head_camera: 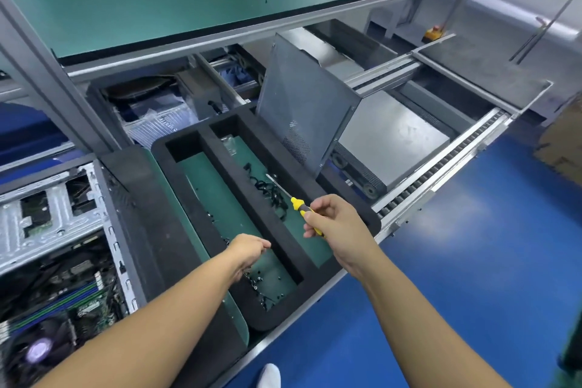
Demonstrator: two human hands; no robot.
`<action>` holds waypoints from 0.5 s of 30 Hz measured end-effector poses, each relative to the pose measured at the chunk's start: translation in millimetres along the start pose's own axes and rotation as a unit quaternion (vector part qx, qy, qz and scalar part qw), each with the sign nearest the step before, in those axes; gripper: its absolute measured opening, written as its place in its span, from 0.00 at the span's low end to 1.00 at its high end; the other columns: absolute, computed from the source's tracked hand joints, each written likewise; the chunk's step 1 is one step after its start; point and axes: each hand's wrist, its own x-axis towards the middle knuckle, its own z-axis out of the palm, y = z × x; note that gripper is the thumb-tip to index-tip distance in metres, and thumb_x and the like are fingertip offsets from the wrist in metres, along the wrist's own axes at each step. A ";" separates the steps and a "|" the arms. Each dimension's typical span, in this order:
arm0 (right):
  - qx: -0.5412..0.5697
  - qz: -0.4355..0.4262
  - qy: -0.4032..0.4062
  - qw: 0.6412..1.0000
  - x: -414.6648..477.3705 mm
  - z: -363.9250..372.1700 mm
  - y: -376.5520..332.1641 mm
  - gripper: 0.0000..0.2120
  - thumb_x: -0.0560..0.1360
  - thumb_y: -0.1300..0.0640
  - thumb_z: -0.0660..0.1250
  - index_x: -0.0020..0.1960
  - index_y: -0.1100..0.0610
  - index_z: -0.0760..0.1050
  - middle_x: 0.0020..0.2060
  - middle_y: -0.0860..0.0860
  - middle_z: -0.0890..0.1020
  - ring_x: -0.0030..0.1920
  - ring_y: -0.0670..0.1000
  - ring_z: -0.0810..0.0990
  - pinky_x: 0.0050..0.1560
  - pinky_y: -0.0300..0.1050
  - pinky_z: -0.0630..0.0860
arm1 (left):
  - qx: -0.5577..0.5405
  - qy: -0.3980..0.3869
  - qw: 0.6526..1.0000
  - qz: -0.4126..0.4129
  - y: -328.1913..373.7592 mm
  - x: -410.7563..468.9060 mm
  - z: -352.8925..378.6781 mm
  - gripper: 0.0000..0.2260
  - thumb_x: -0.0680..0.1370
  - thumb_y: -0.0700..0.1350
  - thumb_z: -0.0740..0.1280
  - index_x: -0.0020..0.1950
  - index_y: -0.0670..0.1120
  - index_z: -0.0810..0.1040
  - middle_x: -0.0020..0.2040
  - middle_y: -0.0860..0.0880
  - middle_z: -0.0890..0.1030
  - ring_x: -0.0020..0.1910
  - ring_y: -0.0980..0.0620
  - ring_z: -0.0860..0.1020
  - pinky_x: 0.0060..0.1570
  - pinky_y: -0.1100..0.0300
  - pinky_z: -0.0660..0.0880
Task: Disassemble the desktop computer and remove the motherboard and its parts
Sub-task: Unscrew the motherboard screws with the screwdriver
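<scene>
1. The case (56, 230) lay open at the left with the board (85, 302) inside it, so I judged the main removal was not yet done.
2. The side panel (302, 110) was off, leaning behind the tray (220, 148).
3. My right hand (333, 224) gripped the screwdriver (297, 203) above the tray's right slot.
4. My left hand (248, 250) hung over the left slot's screws (261, 285); I couldn't tell whether it pinched anything.

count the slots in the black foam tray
2. The left slot lies under the left hand and holds screws. The right slot holds black cables, beneath the screwdriver in the right hand. None looks hidden.
</scene>
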 end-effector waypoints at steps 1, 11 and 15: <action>-0.001 0.001 -0.005 1.000 1.3 2.5 -1.4 0.06 0.76 0.62 0.69 0.51 0.60 0.74 0.40 0.53 0.82 0.37 0.51 0.81 0.51 0.55 0.82 | 0.019 0.015 1.000 0.006 1.9 -1.9 -5.0 0.19 0.79 0.34 0.54 0.57 0.47 0.83 0.64 0.45 0.80 0.63 0.46 0.77 0.56 0.58 0.73; 0.053 -0.035 -0.139 0.988 5.2 86.8 -36.4 0.11 0.77 0.67 0.66 0.59 0.61 0.74 0.43 0.53 0.81 0.34 0.49 0.76 0.31 0.42 0.70 | 0.028 0.036 0.976 0.211 27.7 -48.0 -98.7 0.11 0.79 0.46 0.62 0.40 0.53 0.81 0.22 0.51 0.70 0.18 0.53 0.66 0.19 0.67 0.61; 0.085 -0.041 -0.202 0.975 -2.1 134.6 -49.5 0.07 0.76 0.67 0.68 0.51 0.62 0.72 0.39 0.57 0.78 0.33 0.51 0.74 0.29 0.42 0.69 | 0.020 0.058 0.964 0.257 21.0 -73.8 -151.0 0.19 0.81 0.46 0.62 0.31 0.56 0.79 0.24 0.50 0.75 0.19 0.51 0.67 0.20 0.65 0.62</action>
